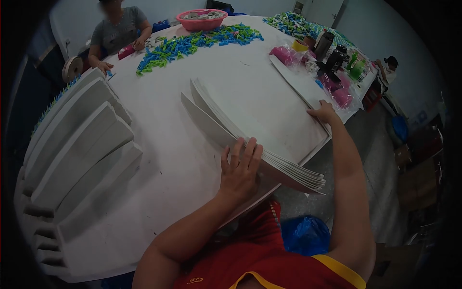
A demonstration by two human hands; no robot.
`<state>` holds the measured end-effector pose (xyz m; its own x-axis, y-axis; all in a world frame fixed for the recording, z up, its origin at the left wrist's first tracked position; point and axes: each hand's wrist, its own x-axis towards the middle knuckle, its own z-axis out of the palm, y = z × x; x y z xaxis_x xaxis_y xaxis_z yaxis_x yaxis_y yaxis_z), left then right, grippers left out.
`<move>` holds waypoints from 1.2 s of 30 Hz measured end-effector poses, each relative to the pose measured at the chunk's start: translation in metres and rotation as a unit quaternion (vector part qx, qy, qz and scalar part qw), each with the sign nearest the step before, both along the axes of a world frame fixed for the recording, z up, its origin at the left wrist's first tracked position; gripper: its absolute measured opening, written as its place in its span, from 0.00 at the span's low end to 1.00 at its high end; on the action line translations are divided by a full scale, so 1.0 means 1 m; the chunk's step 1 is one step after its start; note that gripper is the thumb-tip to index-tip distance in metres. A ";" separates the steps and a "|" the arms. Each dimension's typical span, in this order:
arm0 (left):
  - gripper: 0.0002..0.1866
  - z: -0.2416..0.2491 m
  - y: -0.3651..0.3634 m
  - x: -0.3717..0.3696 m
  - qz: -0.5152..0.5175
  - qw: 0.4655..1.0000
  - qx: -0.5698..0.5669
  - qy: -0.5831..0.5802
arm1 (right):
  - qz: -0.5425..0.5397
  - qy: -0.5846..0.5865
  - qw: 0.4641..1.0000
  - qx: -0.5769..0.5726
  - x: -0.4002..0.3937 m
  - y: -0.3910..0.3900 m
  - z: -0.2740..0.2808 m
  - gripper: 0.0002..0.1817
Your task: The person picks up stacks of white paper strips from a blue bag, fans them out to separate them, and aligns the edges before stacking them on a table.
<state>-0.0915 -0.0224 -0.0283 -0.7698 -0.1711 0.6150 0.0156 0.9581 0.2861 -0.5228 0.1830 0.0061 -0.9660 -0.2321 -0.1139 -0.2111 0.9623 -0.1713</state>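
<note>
A stack of large white sheets (284, 166) stands curved and tilted on its long edge near the table's front. My left hand (242, 168) presses against its near side, with the fingers bent over the top edge. To the right, my right hand (324, 113) is closed at the long edge of a flat white sheet (301, 86), thumb pointing left. What lies under its fingers is partly hidden. More stacks of bent white sheets (91, 144) stand on edge at the left.
A white table (159, 192) carries a heap of blue and green clips (192, 45) and a pink basin (202, 20). Bottles (335, 58) and pink rolls (284, 55) stand at the right. A person (118, 33) works across the table; another (387, 70) is at the far right.
</note>
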 end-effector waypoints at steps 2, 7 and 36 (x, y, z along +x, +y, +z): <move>0.38 -0.001 0.001 0.000 -0.002 1.000 0.012 -0.001 | -0.003 -0.024 0.999 -0.025 -0.007 0.004 -0.001 0.68; 0.37 -0.001 0.000 0.000 0.003 1.000 0.019 0.004 | 0.001 -0.085 0.990 -0.109 -0.013 0.003 0.005 0.69; 0.37 -0.006 0.002 -0.003 0.016 0.999 0.003 0.033 | 0.233 -0.442 0.822 -0.274 0.185 -0.123 0.039 0.35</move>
